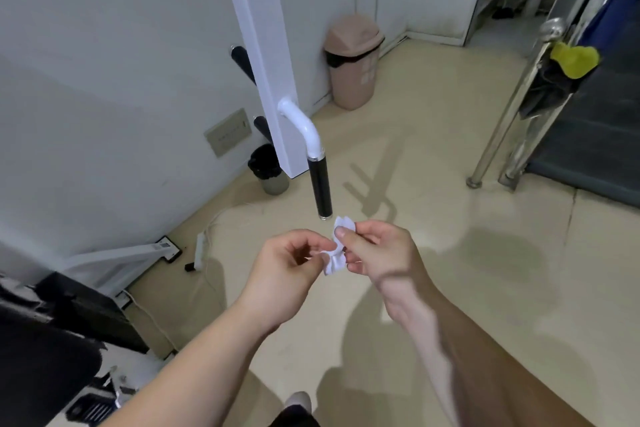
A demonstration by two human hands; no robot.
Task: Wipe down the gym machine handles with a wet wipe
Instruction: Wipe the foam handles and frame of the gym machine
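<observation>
Left hand (pixel 287 263): fingers are curling, thumb and fingertips pinching the wet wipe's (pixel 335 262) lower left edge.
Handle (pixel 320 188): its black grip is hanging down from a bent white tube on the white post (pixel 258 28), its end just above the wipe.
Wet wipe: crumpled and white, being held in the air between both hands.
Right hand (pixel 379 253): thumb and forefinger are clamping the wipe's upper right part.
Pink bin (pixel 353 69): standing on the floor (pixel 450 218) against the far wall.
Steel railing (pixel 519 90): a yellow cloth (pixel 575 59) is hanging on it.
</observation>
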